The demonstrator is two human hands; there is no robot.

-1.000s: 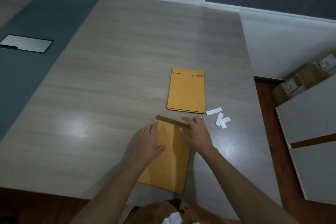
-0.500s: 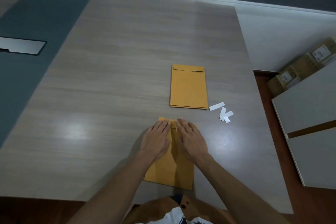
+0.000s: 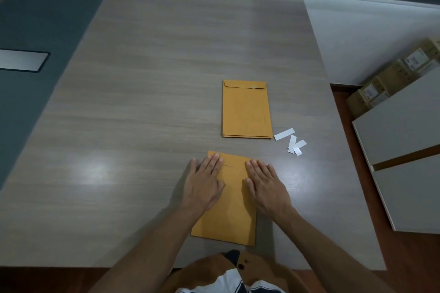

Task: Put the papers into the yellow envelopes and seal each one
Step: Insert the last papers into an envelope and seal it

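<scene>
A yellow envelope point(image 3: 229, 207) lies flat on the wooden table point(image 3: 142, 126) right in front of me, its flap folded down at the far end. My left hand point(image 3: 204, 182) presses flat on the envelope's upper left part, fingers together. My right hand point(image 3: 265, 184) presses flat on its upper right edge, partly on the table. Farther back lies a neat stack of yellow envelopes point(image 3: 246, 109) with flaps folded down. No loose papers are visible.
Several white peeled strips point(image 3: 290, 141) lie on the table right of the stack. A white cabinet point(image 3: 404, 157) stands to the right, with cardboard boxes point(image 3: 392, 78) behind it. The table's near edge is at my waist.
The flap was still raised a second ago; it is now folded down. My hands met at the flap's middle, then slid apart toward the envelope's left and right edges.
</scene>
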